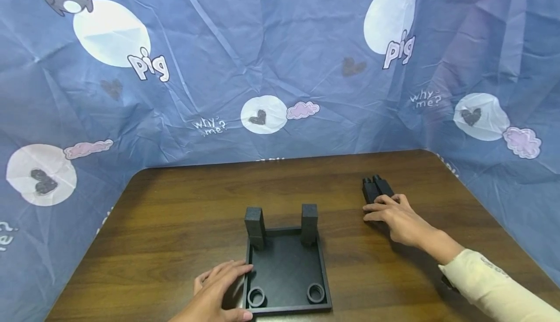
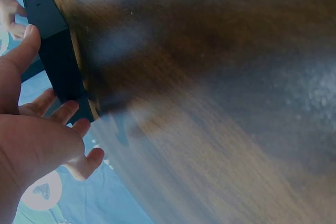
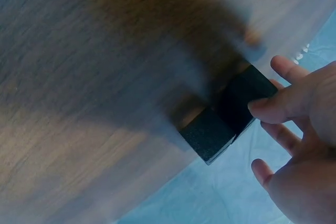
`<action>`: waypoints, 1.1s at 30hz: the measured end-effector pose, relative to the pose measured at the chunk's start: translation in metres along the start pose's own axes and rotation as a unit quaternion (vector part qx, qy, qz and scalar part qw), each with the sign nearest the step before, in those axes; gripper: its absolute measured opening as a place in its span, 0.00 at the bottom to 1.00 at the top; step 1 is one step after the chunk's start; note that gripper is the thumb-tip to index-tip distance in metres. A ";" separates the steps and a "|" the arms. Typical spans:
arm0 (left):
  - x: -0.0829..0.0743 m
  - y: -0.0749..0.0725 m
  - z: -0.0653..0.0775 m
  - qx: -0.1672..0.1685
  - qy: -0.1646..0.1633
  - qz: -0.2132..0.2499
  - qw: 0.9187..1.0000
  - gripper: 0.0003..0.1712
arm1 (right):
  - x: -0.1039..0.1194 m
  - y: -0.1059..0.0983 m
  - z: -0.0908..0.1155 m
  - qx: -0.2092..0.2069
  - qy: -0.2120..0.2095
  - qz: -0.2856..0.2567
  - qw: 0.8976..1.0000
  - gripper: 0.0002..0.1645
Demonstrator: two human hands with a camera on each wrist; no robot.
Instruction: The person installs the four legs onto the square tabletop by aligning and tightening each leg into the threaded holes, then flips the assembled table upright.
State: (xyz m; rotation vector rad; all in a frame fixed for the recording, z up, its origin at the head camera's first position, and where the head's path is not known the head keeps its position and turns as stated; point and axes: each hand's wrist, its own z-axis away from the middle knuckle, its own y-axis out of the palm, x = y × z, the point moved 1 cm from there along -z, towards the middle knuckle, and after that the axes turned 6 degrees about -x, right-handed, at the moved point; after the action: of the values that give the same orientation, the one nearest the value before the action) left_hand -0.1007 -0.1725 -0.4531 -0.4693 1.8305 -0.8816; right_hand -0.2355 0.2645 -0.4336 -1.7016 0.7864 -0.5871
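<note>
A shallow black tray (image 1: pixel 286 268) lies on the table, with a square black post (image 1: pixel 255 227) upright at its back left corner and another post (image 1: pixel 309 223) at its back right. Two black rings, the left ring (image 1: pixel 256 296) and the right ring (image 1: pixel 315 293), are at its front corners. My left hand (image 1: pixel 218 290) touches the tray's left side, fingertips on the rim and thumb by the front corner. To the right, my right hand (image 1: pixel 395 217) is over the near ends of two black blocks (image 1: pixel 377 188). In the right wrist view its thumb overlaps one block (image 3: pixel 244 98); contact is unclear.
The brown wooden table (image 1: pixel 188 215) has rounded back corners. A blue patterned cloth (image 1: pixel 262 69) hangs behind it and along both sides. Table surface lies between the tray and the blocks.
</note>
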 end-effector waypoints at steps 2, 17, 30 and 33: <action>0.000 0.000 0.000 0.000 -0.001 0.002 1.000 0.45 | 0.000 0.002 0.000 -0.001 0.001 0.003 1.000 0.40; -0.001 0.000 -0.001 0.007 -0.003 -0.007 1.000 0.46 | -0.007 0.004 0.001 -0.017 0.001 0.003 1.000 0.35; -0.002 -0.002 -0.001 0.029 -0.038 0.019 0.999 0.46 | -0.012 0.008 0.002 -0.050 -0.023 0.032 0.998 0.35; -0.002 -0.003 -0.002 0.037 -0.045 0.023 0.998 0.46 | -0.014 0.008 0.001 -0.052 -0.022 0.037 0.998 0.36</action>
State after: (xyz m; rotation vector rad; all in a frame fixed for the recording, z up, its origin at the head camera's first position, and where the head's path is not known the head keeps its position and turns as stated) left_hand -0.1015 -0.1721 -0.4491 -0.4133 1.7146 -0.8795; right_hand -0.2453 0.2746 -0.4416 -1.7665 0.8582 -0.4635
